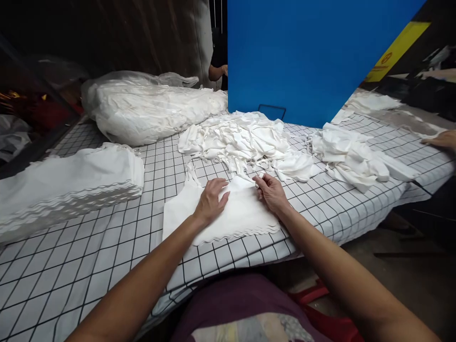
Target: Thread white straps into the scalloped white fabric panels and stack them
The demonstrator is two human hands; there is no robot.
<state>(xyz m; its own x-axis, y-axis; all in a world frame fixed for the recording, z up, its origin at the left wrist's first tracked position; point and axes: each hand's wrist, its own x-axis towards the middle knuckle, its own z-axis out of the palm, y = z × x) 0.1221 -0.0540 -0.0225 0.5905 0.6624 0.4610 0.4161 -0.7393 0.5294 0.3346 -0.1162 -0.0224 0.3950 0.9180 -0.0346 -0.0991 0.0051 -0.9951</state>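
Note:
A white camisole (pixel 231 221) lies flat on the checked tablecloth in front of me, its wavy hem towards me and its thin straps (pixel 191 175) stretching away at the upper left. Several layers seem to show along the hem. My left hand (pixel 213 199) rests on the middle of the cloth, fingers curved and the thumb spread from them, gripping nothing. At the camisole's upper right, my right hand (pixel 270 191) pinches its edge between thumb and fingers. A loose heap of white garments (pixel 238 137) lies just beyond both hands.
A neat stack of white garments (pixel 71 185) stands at left, behind it a clear plastic bag (pixel 142 107) stuffed with white pieces. A smaller white pile (pixel 351 154) lies at right. A big blue panel (pixel 302 61) rises at the back. Other people's hands (pixel 443 140) show at right and behind.

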